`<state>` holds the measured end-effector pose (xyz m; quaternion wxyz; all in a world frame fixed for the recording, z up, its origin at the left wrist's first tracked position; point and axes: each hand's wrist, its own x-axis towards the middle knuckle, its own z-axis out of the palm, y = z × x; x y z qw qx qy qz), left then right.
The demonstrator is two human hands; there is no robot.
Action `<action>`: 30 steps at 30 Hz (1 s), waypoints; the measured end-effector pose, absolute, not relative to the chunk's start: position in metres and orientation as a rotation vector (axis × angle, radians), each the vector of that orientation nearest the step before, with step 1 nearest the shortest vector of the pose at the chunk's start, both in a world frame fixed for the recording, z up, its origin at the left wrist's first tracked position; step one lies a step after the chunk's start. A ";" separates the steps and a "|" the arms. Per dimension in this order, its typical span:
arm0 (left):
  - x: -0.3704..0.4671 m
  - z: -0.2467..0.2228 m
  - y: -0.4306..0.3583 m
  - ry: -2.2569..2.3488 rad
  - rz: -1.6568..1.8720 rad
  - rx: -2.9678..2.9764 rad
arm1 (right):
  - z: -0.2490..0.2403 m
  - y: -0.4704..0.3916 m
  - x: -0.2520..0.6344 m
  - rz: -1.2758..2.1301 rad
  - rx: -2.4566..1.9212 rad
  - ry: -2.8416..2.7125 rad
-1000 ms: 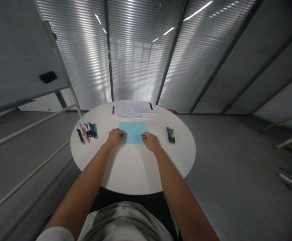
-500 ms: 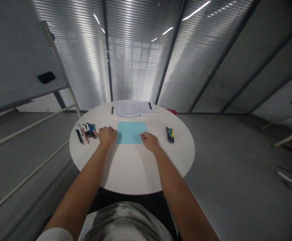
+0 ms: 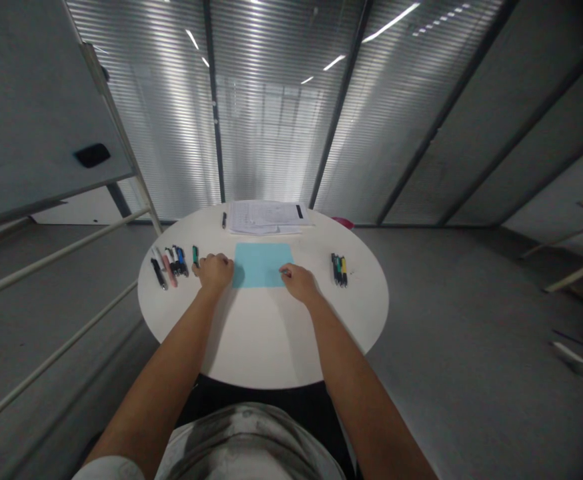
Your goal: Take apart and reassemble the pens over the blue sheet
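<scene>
- Both hands are resting at the tabletop [image 3: 266, 340]: my left hand [image 3: 215, 272] is sitting between the green pen [image 3: 195, 255] and the sheet [image 3: 261, 260], fingers bending under, so I am not managing to tell whether it is gripping anything; my right hand [image 3: 299, 281] is pinching a small thing [image 3: 285, 272] over the sheet's right side, too blurred to name.
- The green pen is lying toward the left edge, its near end meeting or hiding behind my left hand; I cannot tell which.
- I am judging this pen light, stiff and smooth, likely to roll; its middle is offering the surest hold.
- The sheet is lying flat, midway between left and right edges; I am expecting it to be thin, sliding easily and creasing, so its sides are suiting a light grip.
- The left pens [image 3: 181, 260] are lying nearer the left edge, the right pens [image 3: 339, 270] toward the right edge; papers [image 3: 266, 217] and a black pen [image 3: 224, 220] are lining the far edge.
- Most room for moving is lying between sheet and near edge; sideways, both pen groups are limiting me.
</scene>
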<state>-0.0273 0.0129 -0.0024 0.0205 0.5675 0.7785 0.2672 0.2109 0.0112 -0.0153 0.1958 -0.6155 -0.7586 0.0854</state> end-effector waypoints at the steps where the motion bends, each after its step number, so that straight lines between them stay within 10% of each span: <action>1: -0.028 -0.002 0.013 2.396 0.834 1.766 | -0.015 0.011 0.211 0.246 -1.727 -2.125; 21: -0.039 -0.022 0.024 2.227 1.134 1.849 | -0.012 0.009 0.211 0.271 -1.723 -2.130; 30: -0.026 -0.015 0.037 1.279 1.649 1.117 | -0.015 0.011 0.211 0.288 -1.695 -2.069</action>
